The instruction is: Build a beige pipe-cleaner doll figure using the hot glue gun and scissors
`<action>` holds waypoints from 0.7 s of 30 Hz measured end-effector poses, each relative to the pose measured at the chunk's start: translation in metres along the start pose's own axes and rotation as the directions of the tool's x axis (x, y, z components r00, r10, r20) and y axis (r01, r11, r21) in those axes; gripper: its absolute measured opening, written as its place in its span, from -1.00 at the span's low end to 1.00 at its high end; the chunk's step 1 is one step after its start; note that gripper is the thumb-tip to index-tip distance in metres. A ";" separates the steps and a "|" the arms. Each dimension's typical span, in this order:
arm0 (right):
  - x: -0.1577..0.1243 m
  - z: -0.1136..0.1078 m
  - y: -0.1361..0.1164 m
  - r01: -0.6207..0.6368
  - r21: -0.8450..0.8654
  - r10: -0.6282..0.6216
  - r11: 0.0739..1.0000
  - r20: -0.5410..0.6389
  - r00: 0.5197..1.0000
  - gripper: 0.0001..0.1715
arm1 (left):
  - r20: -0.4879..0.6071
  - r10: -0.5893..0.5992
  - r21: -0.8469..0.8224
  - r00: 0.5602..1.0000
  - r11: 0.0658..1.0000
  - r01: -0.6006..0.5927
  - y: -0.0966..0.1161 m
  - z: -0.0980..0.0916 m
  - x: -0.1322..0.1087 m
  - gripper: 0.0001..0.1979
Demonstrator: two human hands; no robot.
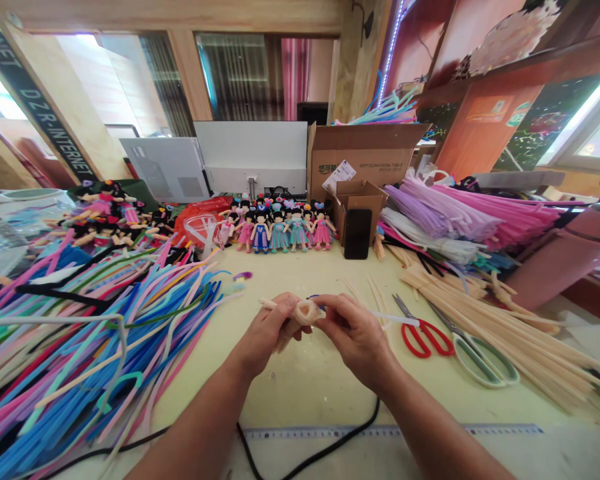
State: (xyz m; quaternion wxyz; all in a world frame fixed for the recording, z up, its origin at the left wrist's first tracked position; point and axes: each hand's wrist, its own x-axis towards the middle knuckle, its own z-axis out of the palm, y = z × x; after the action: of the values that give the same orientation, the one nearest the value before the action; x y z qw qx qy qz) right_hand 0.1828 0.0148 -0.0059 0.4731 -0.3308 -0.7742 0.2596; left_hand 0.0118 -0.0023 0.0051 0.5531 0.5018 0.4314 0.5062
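Tabletop (310, 393): coil (307, 311) between both grips (266, 337) (355, 337)

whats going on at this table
A person's left hand and right hand pinch a small beige pipe-cleaner coil between them above the table. Loose coloured pipe cleaners lie piled to the left, red scissors and beige stems to the right. A row of little dolls stands behind.

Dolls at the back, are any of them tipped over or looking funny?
Yes. The middle row of dolls stands neatly upright, but the dolls on the left lie tumbled in a heap behind the pipe cleaners. None looks broken, as far as can be seen.
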 end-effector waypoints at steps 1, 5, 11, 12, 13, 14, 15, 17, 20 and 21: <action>0.000 -0.001 0.000 -0.005 0.004 0.005 1.000 -0.002 1.000 -0.75 | 0.009 -0.005 -0.011 1.000 1.000 0.005 0.000 -0.001 0.000 -0.65; 0.000 -0.002 0.002 -0.006 0.015 0.006 1.000 -0.004 1.000 -0.76 | 0.081 -0.022 -0.041 0.996 0.999 0.025 0.000 -0.006 0.001 -0.61; 0.000 -0.002 0.004 0.017 0.019 -0.016 1.000 -0.015 1.000 -0.75 | 0.097 -0.022 -0.071 0.995 0.997 0.029 0.003 -0.006 0.001 -0.69; 0.000 -0.002 0.004 0.019 0.019 -0.019 1.000 -0.014 1.000 -0.75 | 0.092 -0.022 -0.074 0.996 0.997 0.029 0.004 -0.006 0.001 -0.71; 0.000 -0.002 0.004 0.020 0.019 -0.020 1.000 -0.013 1.000 -0.75 | 0.086 -0.021 -0.075 0.996 0.997 0.027 0.004 -0.005 0.001 -0.72; 0.000 -0.002 0.004 0.021 0.018 -0.020 1.000 -0.013 1.000 -0.76 | 0.080 -0.019 -0.072 0.997 0.997 0.025 0.004 -0.005 0.000 -0.73; 0.000 -0.001 0.003 0.020 0.017 -0.020 1.000 -0.013 1.000 -0.76 | 0.075 -0.017 -0.067 0.997 0.998 0.022 0.004 -0.004 0.000 -0.74; -0.001 -0.001 0.002 0.019 0.017 -0.019 1.000 -0.012 1.000 -0.75 | 0.059 -0.007 -0.055 0.998 0.998 0.010 0.004 -0.004 -0.001 -0.74; -0.002 0.000 0.001 0.013 0.023 -0.013 1.000 0.000 1.000 -0.75 | 0.021 0.034 -0.012 0.999 0.999 -0.034 0.005 -0.003 -0.002 -0.76; -0.002 0.000 0.001 0.010 0.027 -0.010 1.000 0.005 1.000 -0.75 | 0.007 0.054 0.011 0.999 0.998 -0.054 0.005 -0.002 -0.002 -0.76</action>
State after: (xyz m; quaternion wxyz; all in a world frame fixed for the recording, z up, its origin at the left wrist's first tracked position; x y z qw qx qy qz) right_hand 0.1837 0.0135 -0.0075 0.4768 -0.3200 -0.7733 0.2687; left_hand 0.0085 -0.0040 0.0101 0.5381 0.5180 0.4184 0.5168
